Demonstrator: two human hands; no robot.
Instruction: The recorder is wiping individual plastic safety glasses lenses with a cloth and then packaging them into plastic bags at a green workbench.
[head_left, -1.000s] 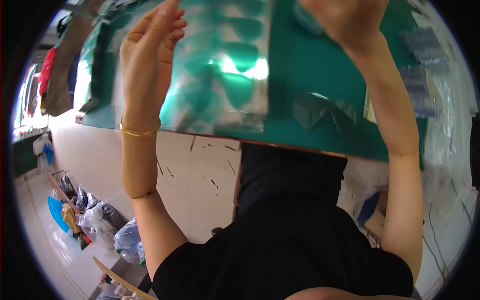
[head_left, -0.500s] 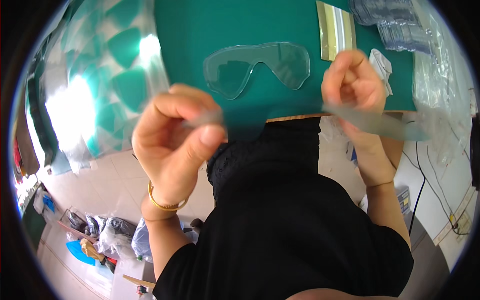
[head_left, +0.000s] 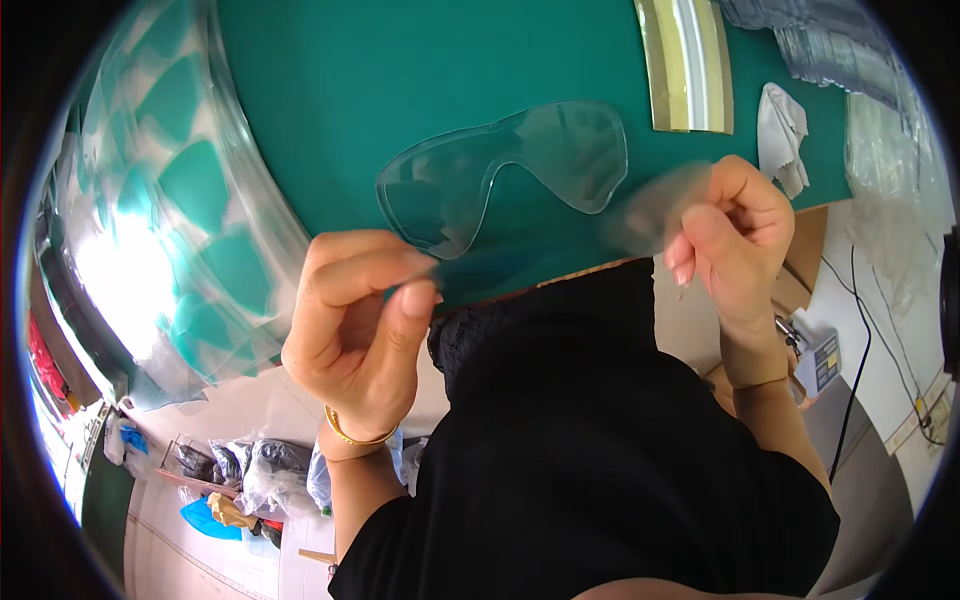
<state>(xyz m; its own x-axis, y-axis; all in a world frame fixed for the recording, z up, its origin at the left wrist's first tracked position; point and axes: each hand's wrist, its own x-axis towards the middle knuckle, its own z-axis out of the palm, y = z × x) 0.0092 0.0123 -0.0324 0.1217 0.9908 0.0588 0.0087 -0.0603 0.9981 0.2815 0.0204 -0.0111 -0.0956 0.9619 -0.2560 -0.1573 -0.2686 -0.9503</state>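
On the green table top lies a clear goggle lens (head_left: 408, 190) with a notched lower edge. My right hand (head_left: 738, 240) is closed in a pinch on a blurred, see-through film piece (head_left: 655, 208), which sticks out to the left beside the lens's right end. Just below the lens's left end, my left hand (head_left: 355, 325) pinches with thumb and forefinger. A faint, dark see-through patch shows beside those fingertips. What the left fingers hold is too clear and smeared to make out. A gold bangle (head_left: 358, 436) circles my left wrist.
A plastic sheet of translucent lens-shaped pieces (head_left: 205, 190) covers the table's left side. At the back right are a yellowish strip with a white band (head_left: 690, 65), a white cloth (head_left: 782, 140) and stacked clear plastic pieces (head_left: 835, 60). Dark cables (head_left: 862, 350) hang at the right.
My right hand has turned and moved slightly down, and its film piece now points left instead of right. My left hand has shifted down and a little right. The view has tilted.
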